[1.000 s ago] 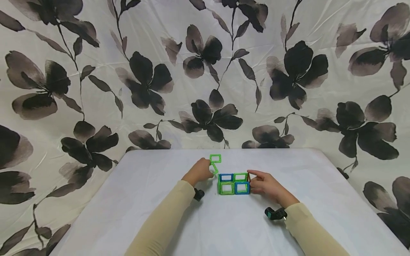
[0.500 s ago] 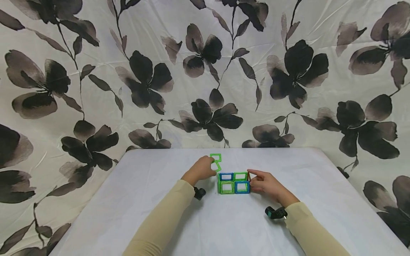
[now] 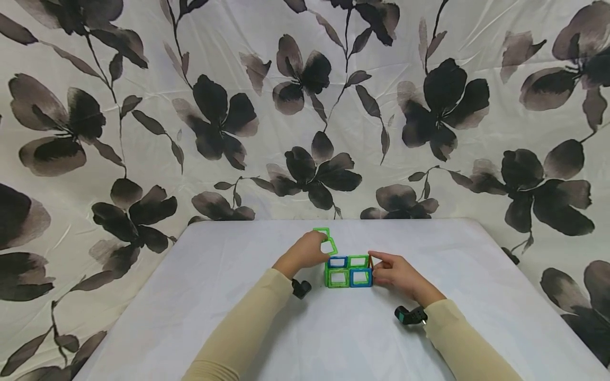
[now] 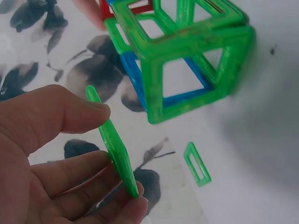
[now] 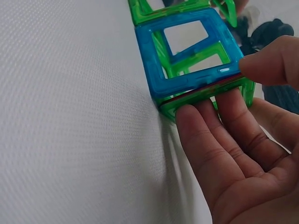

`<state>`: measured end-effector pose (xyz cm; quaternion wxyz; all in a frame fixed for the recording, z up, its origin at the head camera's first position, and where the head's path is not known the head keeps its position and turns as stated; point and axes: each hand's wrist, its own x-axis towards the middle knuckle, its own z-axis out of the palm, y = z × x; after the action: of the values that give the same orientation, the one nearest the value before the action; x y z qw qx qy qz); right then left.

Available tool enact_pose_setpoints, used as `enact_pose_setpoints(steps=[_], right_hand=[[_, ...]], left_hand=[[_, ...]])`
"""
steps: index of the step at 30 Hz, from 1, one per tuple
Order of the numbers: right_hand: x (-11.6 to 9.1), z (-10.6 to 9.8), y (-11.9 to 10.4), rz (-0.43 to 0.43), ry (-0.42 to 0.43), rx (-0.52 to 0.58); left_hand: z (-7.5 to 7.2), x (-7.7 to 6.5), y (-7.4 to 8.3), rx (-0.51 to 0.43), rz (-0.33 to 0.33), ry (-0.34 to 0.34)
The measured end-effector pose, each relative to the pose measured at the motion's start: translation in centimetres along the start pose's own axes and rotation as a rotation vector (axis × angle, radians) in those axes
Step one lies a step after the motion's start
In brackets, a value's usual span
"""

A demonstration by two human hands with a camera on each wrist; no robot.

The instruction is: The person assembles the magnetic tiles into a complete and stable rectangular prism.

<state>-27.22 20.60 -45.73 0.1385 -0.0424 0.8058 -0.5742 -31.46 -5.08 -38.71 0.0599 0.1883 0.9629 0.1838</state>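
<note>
My left hand [image 3: 307,251] pinches a green square magnetic tile [image 4: 117,144] on edge between thumb and fingers. In the left wrist view it is apart from the box of magnetic tiles [image 3: 349,271]. That box stands on the table, with green and blue open frames and a red one at its right end. At that right end, my right hand [image 3: 402,275] holds the box. In the right wrist view its thumb is on the upper corner of a blue tile [image 5: 159,84], and the other fingers touch the end face.
Another green tile [image 4: 197,164] lies flat on the white table [image 3: 229,296] beyond my left hand. A floral cloth [image 3: 305,111] hangs behind the table's far edge. Each wrist carries a small black device [image 3: 411,316].
My left hand has moved a little to the right with the green tile, closer to the box's left end and partly over the lying tile. My right hand and the box stay put.
</note>
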Motion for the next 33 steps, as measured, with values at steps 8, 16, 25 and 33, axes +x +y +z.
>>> enact_pose_setpoints(steps=[8, 16, 25, 33], right_hand=[[0.0, 0.1, 0.1, 0.004, 0.012, -0.013], [-0.2, 0.1, -0.1, -0.011, 0.011, -0.019], [-0.3, 0.1, -0.2, -0.017, 0.011, -0.037], [-0.4, 0.1, -0.3, -0.012, 0.011, -0.042]], left_hand=[[0.2, -0.4, 1.0, -0.004, 0.034, -0.002], [0.6, -0.9, 1.8, -0.028, 0.064, -0.016], [1.4, -0.6, 2.2, 0.020, 0.124, -0.027], [2.2, -0.5, 2.9, -0.011, 0.114, -0.053]])
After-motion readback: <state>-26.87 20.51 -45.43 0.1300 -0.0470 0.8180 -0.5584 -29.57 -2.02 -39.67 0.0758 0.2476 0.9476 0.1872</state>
